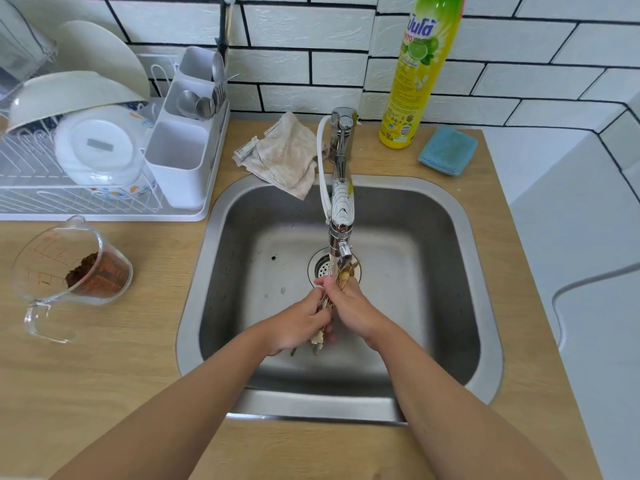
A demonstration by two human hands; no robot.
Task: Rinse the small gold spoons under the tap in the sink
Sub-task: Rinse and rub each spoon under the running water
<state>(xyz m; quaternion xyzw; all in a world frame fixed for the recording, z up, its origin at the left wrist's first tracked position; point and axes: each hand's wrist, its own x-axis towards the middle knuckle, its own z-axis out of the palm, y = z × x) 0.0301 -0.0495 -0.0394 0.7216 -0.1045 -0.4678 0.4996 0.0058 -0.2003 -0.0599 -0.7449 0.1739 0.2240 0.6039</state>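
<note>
Here, the small gold spoons (347, 271) are bunched together over the steel sink (450, 244), bowls up just beneath the tap (341, 209) outlet and above the drain strainer (320, 268), handles pointing down toward the person; the metal looks wet and yellowish, and single spoons are hard to count.

From the left, a white dish rack (69, 199) on the pale wood counter (104, 358) holds upturned bowls and a plate, with a white cutlery caddy (180, 157) of silver spoons at its right end. In front of it, a clear measuring jug (72, 268) lies tilted with dark brown grounds inside. A beige cloth (284, 154) hangs over the sink's back rim beside the tap base. Further right stand a yellow dish-soap bottle (415, 81) and a blue sponge (448, 150), backed by white tiles with dark grout.

The left hand (298, 327) is curled round the lower handles, gripping the bundle. The right hand (349, 306) wraps its fingers round the upper part, just under the bowls, touching the left hand.
</note>
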